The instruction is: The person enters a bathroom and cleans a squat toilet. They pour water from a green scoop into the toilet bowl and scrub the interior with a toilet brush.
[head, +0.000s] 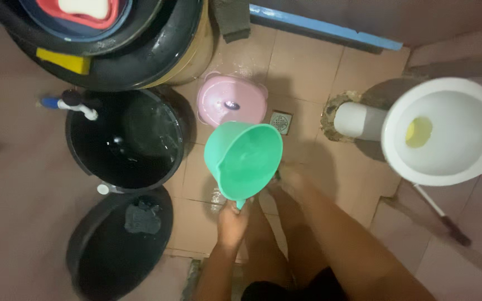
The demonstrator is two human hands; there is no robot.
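Black plastic fills the left side: a big barrel (140,67) at the top with stacked basins on it, and just below it a bucket (124,139) full of water, our landmark. A tap (76,106) sticks out over the bucket's left rim. Right beside the bucket, toward the person, lies a round black lid (101,251) with a dark cloth (142,218) on it. Far across the tiled floor (302,72) from the bucket sits the white toilet bowl (447,134), a little yellow liquid in its basin. Next up, the green scoop (244,160), held in the air just right of the bucket, mouth facing up at the camera. Behind the scoop, a pink stool (231,100) sits on the tiles, near the bucket's upper right edge. A small metal drain (280,121) lies beside the stool. Only one hand (232,223) shows, fingers closed around the scoop's handle; whether it's the left or the right, I cannot tell. Bare legs stand on the tiles to its right.
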